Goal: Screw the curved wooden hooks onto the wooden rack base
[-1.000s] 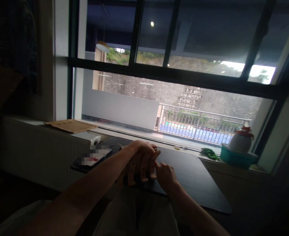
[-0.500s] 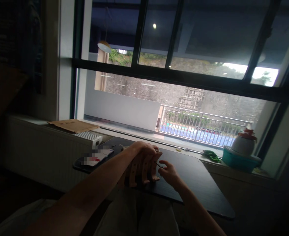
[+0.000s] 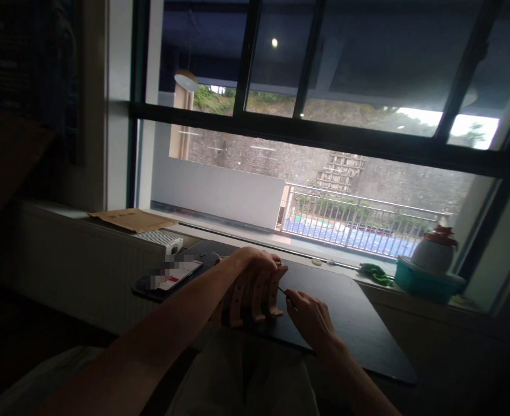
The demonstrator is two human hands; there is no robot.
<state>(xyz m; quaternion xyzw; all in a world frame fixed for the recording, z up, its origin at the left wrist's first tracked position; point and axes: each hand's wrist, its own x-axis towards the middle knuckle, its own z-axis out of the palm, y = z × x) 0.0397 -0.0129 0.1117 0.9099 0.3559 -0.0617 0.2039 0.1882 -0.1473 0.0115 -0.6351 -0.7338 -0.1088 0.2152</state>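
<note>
A small wooden rack (image 3: 236, 303) with several curved slats, dotted with holes, stands at the near edge of the dark table (image 3: 342, 315). My left hand (image 3: 261, 258) reaches over its top, fingers curled round the upper end of the rightmost slat; part of the rack is hidden behind that forearm. To the right, my right hand (image 3: 311, 318) is closed on a thin dark rod-like tool (image 3: 281, 289), whose tip points at the side of the rightmost slat. Whether the tip sits in a hole I cannot tell.
A phone (image 3: 181, 274) lies at the table's left. Behind are a brown envelope (image 3: 134, 219) and the window sill, with a small ring (image 3: 316, 262), a green cloth (image 3: 374, 274), and a teal tub (image 3: 428, 280) under a white pot-like container (image 3: 433, 253).
My right hand has turned and its fingers have closed up around the thin tool, where they were more spread before. My left hand keeps its place on the rack. The view has shifted slightly.
</note>
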